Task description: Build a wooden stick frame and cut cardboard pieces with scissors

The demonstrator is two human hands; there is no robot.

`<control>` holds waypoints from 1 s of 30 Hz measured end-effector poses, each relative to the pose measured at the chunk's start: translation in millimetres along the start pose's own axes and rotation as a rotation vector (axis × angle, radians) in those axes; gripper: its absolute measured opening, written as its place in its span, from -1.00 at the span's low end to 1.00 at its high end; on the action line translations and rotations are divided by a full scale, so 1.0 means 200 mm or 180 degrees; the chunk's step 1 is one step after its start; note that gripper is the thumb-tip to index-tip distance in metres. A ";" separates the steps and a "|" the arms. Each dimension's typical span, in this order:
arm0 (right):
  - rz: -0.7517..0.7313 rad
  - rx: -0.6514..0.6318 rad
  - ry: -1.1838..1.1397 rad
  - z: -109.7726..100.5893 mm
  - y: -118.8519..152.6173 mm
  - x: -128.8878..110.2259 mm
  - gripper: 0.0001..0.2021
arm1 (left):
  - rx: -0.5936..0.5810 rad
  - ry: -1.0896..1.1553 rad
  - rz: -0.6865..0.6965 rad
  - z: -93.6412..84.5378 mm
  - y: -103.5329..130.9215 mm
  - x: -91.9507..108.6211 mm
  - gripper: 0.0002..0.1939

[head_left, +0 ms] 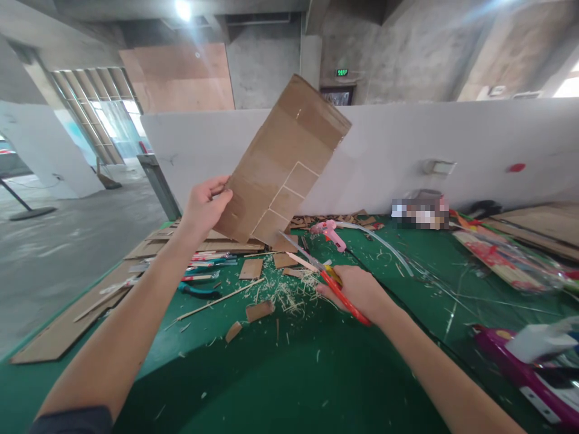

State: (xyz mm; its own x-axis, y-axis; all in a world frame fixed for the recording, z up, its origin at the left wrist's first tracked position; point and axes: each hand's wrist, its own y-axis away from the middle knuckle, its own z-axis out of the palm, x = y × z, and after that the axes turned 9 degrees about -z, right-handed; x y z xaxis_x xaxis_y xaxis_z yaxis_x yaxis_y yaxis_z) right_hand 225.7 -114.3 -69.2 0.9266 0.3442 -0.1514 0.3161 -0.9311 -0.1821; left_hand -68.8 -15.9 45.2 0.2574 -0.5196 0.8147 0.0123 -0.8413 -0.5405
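My left hand (208, 205) pinches the left edge of a brown cardboard sheet (271, 163), which is raised and tilted above the green table. Pale lines on the sheet mark out a row of boxes along its lower right side. Scissors with red handles (347, 301) are gripped in my right hand (357, 286). Their blades are apart and reach to the sheet's lower right corner; whether the cardboard lies between them I cannot tell. Under the sheet, small cardboard pieces (260, 311) lie among pale wood shavings (289, 295).
A pink glue gun (332, 234) lies behind the scissors, its cord running right. Teal-handled tools (199, 290), thin sticks (221, 299) and cardboard strips (67, 319) lie at left. A purple device (520, 367) stands at front right, plastic-wrapped items (502, 259) behind it. A white partition (384, 163) closes the back.
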 end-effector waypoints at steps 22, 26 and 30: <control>-0.0131 -0.0092 -0.0478 -0.03 0.01 0.04 -0.57 | -0.0522 0.0100 -0.0079 0.04 0.02 -0.03 -0.61; -0.0221 -0.0078 -0.0599 -0.04 0.01 0.04 -0.60 | -0.0542 0.0248 -0.0065 0.04 0.03 -0.02 -0.62; -0.0234 -0.0079 -0.0605 -0.04 0.01 0.04 -0.64 | -0.0594 0.0324 -0.0084 0.05 0.03 -0.01 -0.61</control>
State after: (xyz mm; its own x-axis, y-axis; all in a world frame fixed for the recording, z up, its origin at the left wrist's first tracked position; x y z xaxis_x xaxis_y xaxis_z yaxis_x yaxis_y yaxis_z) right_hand 235.0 -115.0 -63.2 0.8465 0.4259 -0.3195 0.3887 -0.9045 -0.1758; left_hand -59.9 -19.3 38.3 0.1602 -0.5016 0.8501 -0.1640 -0.8628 -0.4782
